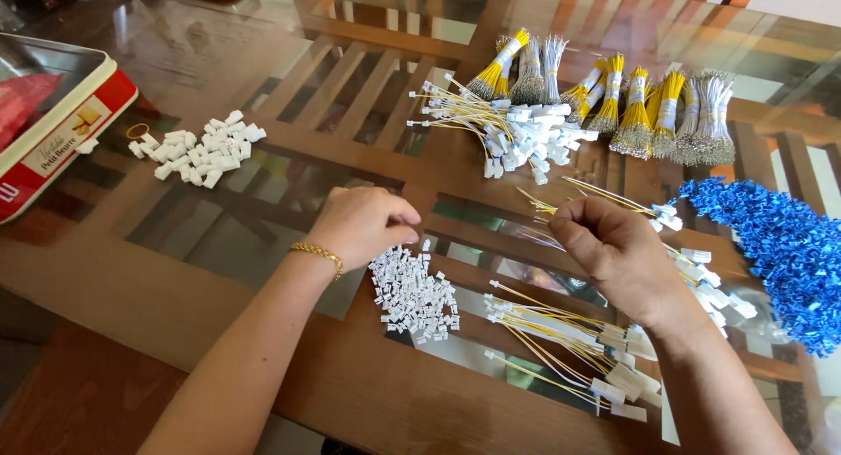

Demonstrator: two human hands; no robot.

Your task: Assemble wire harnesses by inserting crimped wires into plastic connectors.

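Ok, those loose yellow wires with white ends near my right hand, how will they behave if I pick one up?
The yellow wires look thin and curve where they lie, so probably floppy and very light. Their white ends may droop. They overlap by the right hand, so one could drag its neighbours along.

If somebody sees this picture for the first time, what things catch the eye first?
The bright blue heap at the right edge stands out most. Behind it, at the far side of the glass table, lie bundles of yellow and white wires. In the middle, the left hand reaches a pile of small white connectors.
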